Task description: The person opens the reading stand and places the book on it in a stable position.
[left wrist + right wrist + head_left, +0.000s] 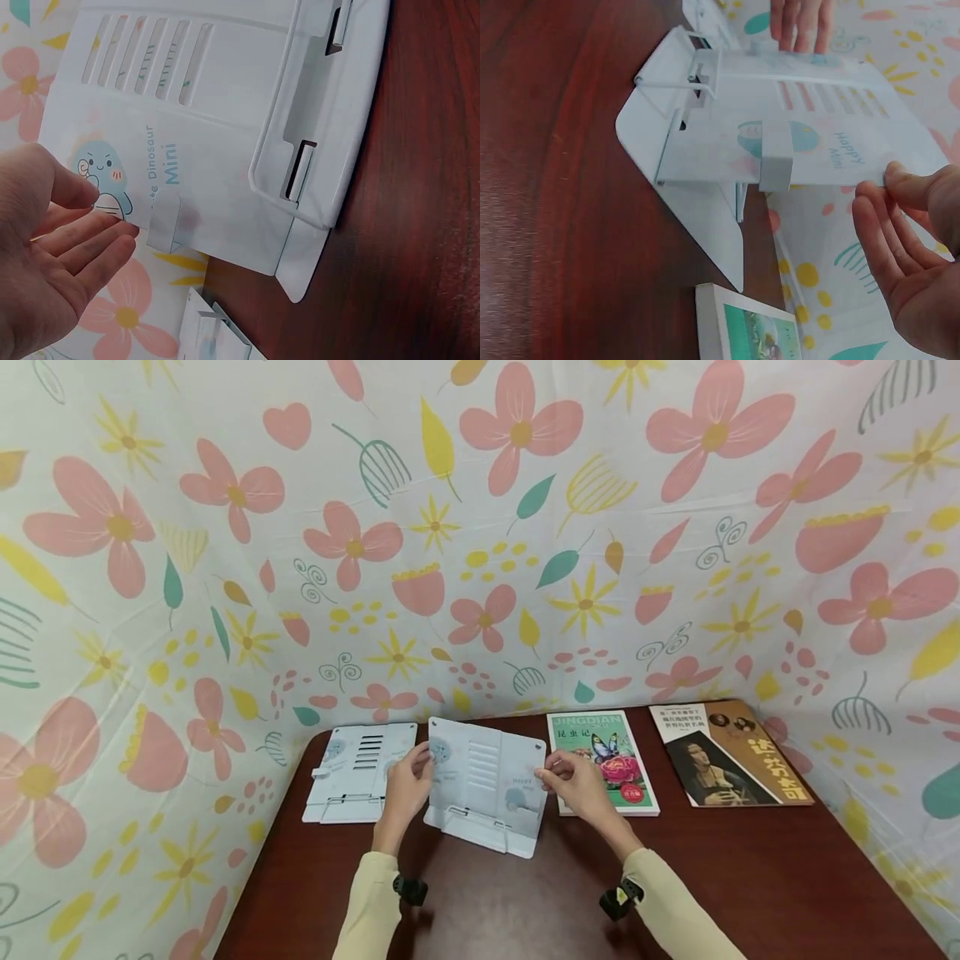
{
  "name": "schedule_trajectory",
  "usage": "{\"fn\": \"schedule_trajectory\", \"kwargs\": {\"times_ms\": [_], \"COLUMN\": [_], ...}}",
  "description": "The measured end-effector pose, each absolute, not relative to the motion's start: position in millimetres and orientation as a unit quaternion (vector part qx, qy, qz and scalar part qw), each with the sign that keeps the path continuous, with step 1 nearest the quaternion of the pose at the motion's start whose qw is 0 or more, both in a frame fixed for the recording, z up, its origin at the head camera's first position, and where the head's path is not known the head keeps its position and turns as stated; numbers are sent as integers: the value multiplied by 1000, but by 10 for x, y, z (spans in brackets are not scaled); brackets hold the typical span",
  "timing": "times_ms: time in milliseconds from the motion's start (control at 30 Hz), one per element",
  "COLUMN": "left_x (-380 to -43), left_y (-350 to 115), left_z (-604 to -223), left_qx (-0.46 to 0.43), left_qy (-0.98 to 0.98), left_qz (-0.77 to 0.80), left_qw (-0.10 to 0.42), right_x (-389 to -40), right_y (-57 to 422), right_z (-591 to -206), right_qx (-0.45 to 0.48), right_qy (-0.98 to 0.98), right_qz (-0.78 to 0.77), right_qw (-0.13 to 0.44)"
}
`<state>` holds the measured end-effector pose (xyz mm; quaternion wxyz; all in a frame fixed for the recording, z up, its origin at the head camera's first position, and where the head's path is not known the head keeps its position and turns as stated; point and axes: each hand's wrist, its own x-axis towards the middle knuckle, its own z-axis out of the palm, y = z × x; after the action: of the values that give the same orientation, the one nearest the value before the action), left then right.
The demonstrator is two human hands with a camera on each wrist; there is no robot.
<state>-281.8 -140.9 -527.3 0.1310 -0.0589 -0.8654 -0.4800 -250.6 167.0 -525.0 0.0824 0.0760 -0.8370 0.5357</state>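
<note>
- Held book stand point(459, 785): between the hands, at the middle of the tabletop point(750, 885); panel raised and leaning back, retaining wire toward the person.
- Key relation: the panel's long axis runs left to right, from hand to hand, its right end slightly nearer the person. Neither hand is nearer; each is at one side edge.
- Left hand point(407, 785): pinches the left edge between thumb and fingers.
- Right hand point(581, 787): pinches the right edge, at the upper part.
- Second book stand point(337, 789): lies folded, left of the left hand.
- Butterfly-cover book point(600, 760): lies just beyond the right hand.
- Portrait-cover book point(731, 756): lies farther right, apart from the butterfly-cover book.
- Count: two book stands, two books, two hands, one floral backdrop point(480, 527).
</note>
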Motion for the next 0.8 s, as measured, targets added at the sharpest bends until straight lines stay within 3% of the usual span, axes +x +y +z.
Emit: {"fn": "schedule_trajectory", "kwargs": {"times_ms": [500,800], "left_x": [-2748,-2750], "left_y": [-1407,-1380], "left_z": [-5314,-5373], "left_qx": [-77,-76], "left_qy": [-859,-853], "left_qz": [-484,-489], "left_qw": [146,167], "right_x": [-2875,-3000], "right_y": [1743,1782], "right_z": [-5096,-5067], "right_qx": [74,76], "right_qy": [-882,-889], "right_qz": [442,431], "right_qw": [145,134]}}
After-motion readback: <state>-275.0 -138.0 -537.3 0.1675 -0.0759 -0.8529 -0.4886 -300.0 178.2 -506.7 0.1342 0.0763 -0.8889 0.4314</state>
